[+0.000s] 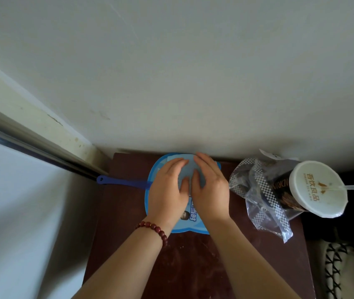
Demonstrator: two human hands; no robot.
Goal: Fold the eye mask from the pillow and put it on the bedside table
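I see both hands laid flat, fingers spread loosely, on the pale blue eye mask [190, 169]. My left hand [168, 186] and right hand [209, 186] press it from either side, thumbs nearly touching, gripping nothing. The mask lies on a blue fan [156, 167] on the bedside table [124, 212].

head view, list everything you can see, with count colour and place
bedside table: one, dark red-brown, centre, against the wall
hand fan: one, blue, flat on the table's far part, handle pointing left
eye mask: one, pale blue-grey, on the fan, under both hands
drink cup: one, dark with white lid and straw, table's right edge
plastic bag: one, clear with checkered trim, around the cup
patterned fabric: one, cream and black, lower right
bead bracelet: one, dark red, left wrist
left hand: flat on the mask
right hand: flat on the mask
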